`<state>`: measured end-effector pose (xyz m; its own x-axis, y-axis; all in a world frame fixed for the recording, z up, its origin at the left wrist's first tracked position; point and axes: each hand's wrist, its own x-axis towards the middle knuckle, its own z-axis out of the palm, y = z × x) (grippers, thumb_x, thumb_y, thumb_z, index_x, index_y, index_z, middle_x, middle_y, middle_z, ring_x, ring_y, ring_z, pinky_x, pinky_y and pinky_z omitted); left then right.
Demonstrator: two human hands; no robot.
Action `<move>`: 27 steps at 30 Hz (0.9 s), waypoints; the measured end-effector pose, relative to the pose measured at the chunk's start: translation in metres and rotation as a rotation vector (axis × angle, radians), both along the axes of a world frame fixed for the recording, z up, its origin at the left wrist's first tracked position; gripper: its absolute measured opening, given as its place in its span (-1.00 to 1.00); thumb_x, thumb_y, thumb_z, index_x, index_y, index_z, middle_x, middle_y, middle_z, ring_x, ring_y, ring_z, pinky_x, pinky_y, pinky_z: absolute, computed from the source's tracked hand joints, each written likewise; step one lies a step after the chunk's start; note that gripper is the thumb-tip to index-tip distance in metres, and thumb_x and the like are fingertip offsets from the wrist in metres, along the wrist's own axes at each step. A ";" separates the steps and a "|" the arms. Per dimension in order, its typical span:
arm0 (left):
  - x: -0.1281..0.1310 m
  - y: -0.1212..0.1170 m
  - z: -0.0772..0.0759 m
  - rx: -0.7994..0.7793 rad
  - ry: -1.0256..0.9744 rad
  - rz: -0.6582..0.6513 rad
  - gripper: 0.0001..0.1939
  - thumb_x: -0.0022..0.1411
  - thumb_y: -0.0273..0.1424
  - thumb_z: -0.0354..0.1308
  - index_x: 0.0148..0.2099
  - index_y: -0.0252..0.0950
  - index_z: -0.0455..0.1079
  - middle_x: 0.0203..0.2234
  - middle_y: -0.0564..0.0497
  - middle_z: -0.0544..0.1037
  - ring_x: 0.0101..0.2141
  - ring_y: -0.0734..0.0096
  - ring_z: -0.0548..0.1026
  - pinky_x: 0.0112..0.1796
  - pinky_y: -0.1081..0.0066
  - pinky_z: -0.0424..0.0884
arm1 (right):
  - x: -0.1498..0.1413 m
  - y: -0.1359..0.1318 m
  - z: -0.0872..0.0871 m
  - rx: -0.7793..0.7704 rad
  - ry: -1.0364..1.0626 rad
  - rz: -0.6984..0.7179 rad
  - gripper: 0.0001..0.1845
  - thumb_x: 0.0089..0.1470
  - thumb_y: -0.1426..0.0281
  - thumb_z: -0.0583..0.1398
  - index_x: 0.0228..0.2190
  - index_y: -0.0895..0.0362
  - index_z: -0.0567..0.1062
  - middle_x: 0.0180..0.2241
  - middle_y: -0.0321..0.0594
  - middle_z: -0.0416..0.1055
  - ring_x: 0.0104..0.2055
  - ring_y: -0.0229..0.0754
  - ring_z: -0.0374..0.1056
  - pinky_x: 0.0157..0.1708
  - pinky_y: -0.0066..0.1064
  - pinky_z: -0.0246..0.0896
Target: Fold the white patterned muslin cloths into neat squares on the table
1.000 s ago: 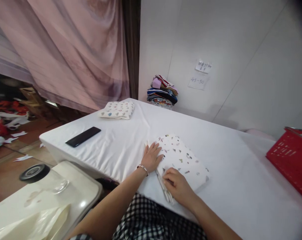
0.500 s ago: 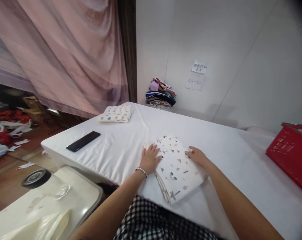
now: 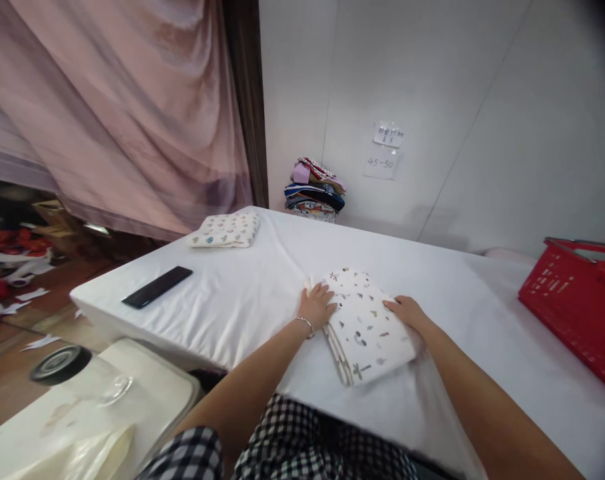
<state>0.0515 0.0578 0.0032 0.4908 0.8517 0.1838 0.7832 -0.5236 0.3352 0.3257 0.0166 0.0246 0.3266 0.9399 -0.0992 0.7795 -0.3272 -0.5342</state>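
A folded white cloth (image 3: 365, 323) with small printed plants and animals lies on the white-covered table in front of me. My left hand (image 3: 316, 305), with a bracelet at the wrist, rests on its left edge, fingers spread and flat. Opposite it, my right hand (image 3: 406, 312) touches the right edge with its fingers stretched out; its underside is hidden. Several layers show along the cloth's left side. Translucent plastic (image 3: 447, 393) hangs beside my right forearm. Farther back on the table lies a second folded cloth (image 3: 225, 231) with a small print.
A dark flat slab (image 3: 157, 287) lies at the table's left. A red basket (image 3: 572, 300) stands at the right. Left of me, a clear jar with a black lid (image 3: 62, 365) sits on a pale surface (image 3: 147, 380). Folded fabrics (image 3: 315, 190) are stacked by the wall.
The folded cloth and both hands have shifted slightly away from me, with both hands still on it. My view has turned a little to the right.
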 end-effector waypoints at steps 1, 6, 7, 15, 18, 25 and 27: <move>0.003 0.000 -0.002 -0.005 -0.022 0.007 -0.61 0.21 -0.20 -0.19 0.07 -0.10 0.16 0.13 0.07 0.12 0.15 0.26 -0.06 0.06 -0.03 -0.13 | 0.002 -0.003 -0.003 -0.002 -0.036 -0.009 -0.61 -0.11 0.12 0.09 -0.46 0.20 0.45 -0.42 -0.10 0.43 -0.35 -0.12 0.31 -0.42 -0.42 0.07; -0.002 -0.001 -0.011 -0.009 -0.162 -0.023 -0.60 0.24 -0.20 -0.23 0.07 -0.12 0.18 0.12 0.05 0.15 0.15 0.30 -0.05 0.06 0.03 -0.06 | -0.010 -0.016 -0.006 0.058 -0.214 0.000 -0.61 -0.01 0.17 0.00 -0.29 0.17 0.42 -0.27 -0.06 0.39 -0.22 -0.09 0.27 -0.29 -0.37 0.06; -0.004 -0.001 -0.012 -0.005 -0.195 -0.027 -0.62 0.24 -0.21 -0.22 0.05 -0.12 0.20 0.10 0.05 0.18 0.14 0.30 -0.02 0.05 0.03 -0.04 | -0.016 -0.020 -0.003 0.117 -0.247 0.019 -0.63 0.00 0.21 0.00 -0.26 0.17 0.40 -0.22 -0.05 0.37 -0.17 -0.08 0.25 -0.25 -0.36 0.06; -0.010 0.001 -0.021 0.124 -0.525 -0.039 -0.75 0.17 -0.34 -0.07 -0.23 -0.25 0.42 -0.17 -0.01 0.46 -0.02 0.38 0.27 0.02 0.21 0.19 | -0.107 -0.076 0.017 0.324 0.053 0.358 -0.75 0.02 0.24 0.00 -0.46 0.08 0.40 -0.45 -0.29 0.37 -0.40 -0.26 0.25 -0.41 -0.45 0.08; -0.015 -0.004 -0.023 0.128 -0.573 -0.058 -0.78 0.08 -0.44 -0.01 -0.25 -0.26 0.43 -0.17 0.00 0.46 -0.01 0.38 0.26 0.01 0.22 0.22 | -0.130 -0.092 0.017 0.314 -0.028 0.381 -0.72 -0.01 0.16 0.05 -0.53 0.09 0.36 -0.54 -0.32 0.31 -0.46 -0.27 0.20 -0.46 -0.46 0.01; -0.020 -0.012 -0.017 0.108 -0.528 -0.137 -0.60 -0.12 -0.66 -0.06 -0.29 -0.21 0.45 -0.14 0.05 0.43 0.04 0.35 0.20 0.03 0.17 0.20 | -0.138 -0.088 0.006 0.240 -0.157 0.372 -0.83 -0.04 0.26 0.09 -0.54 0.10 0.28 -0.55 -0.36 0.30 -0.50 -0.31 0.17 -0.52 -0.49 -0.10; -0.020 -0.012 -0.014 0.075 -0.493 -0.148 -0.59 -0.14 -0.67 -0.05 -0.30 -0.19 0.46 -0.12 0.06 0.42 0.05 0.32 0.17 0.04 0.16 0.18 | -0.137 -0.087 0.004 0.247 -0.133 0.377 -0.86 -0.02 0.30 0.07 -0.53 0.09 0.29 -0.56 -0.36 0.29 -0.50 -0.31 0.17 -0.52 -0.50 -0.09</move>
